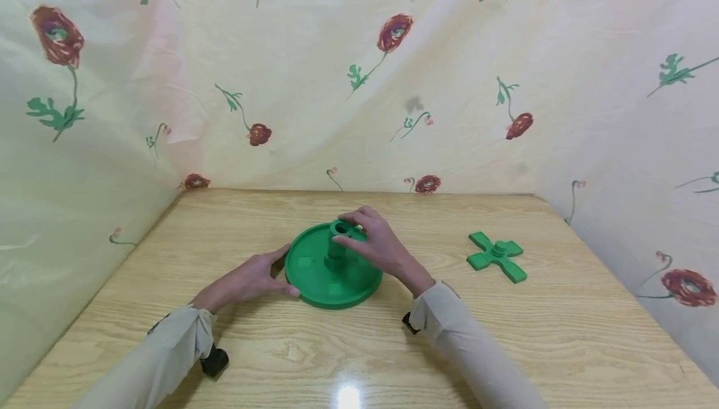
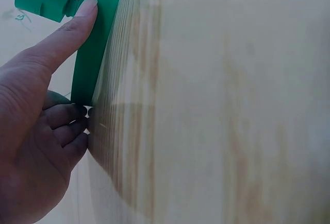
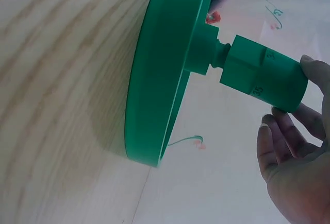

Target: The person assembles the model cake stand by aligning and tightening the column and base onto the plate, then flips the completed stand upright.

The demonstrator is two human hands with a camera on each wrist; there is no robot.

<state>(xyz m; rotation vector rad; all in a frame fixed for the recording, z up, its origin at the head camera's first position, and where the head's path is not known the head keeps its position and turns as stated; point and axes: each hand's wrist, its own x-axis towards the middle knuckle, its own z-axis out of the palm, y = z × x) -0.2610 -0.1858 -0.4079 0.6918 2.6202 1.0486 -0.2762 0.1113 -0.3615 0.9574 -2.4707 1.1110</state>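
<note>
A round green tray [image 1: 316, 290] with a raised rim lies on the wooden table. My left hand [image 1: 253, 281] holds its left edge, thumb at the near rim and fingers along the far side. Over the tray's middle stands a hollow green cylinder [image 3: 263, 73] with small raised numbers on its side. My right hand [image 1: 377, 243] pinches the cylinder near its top between thumb and fingers. Beneath the cylinder, a narrow neck [image 3: 220, 54] rises from a square green block [image 3: 202, 49] at the tray's centre. The neck shows between block and cylinder.
To the right on the table [image 1: 562, 328] lies a flat green cross-shaped piece [image 1: 497, 255] with a round stub at its centre. A flower-printed sheet [image 1: 314, 72] closes off the back and both sides. Each wrist wears a small black device.
</note>
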